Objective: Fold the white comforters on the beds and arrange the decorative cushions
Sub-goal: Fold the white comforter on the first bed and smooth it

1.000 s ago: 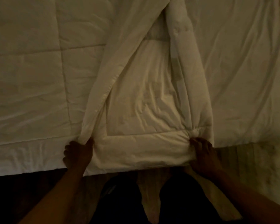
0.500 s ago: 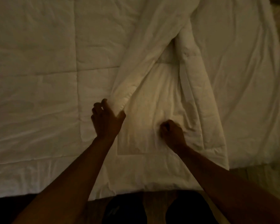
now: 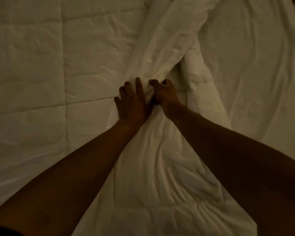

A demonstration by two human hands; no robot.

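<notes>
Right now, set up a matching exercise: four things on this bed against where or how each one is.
Things:
1. left hand
2. right hand
3. comforter
4. bedsheet

States:
A. bare and wrinkled, on the right
B. fingers curled into a bunched fold
C. quilted in squares, flat on the left
D. fingers spread, thumb under the fold

Pairs: 1-D, 2-B, 3-C, 4-A

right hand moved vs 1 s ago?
Yes. The right hand left the bed's near edge, went up the bed and leftward, and now grips a comforter fold beside the left hand.
</notes>
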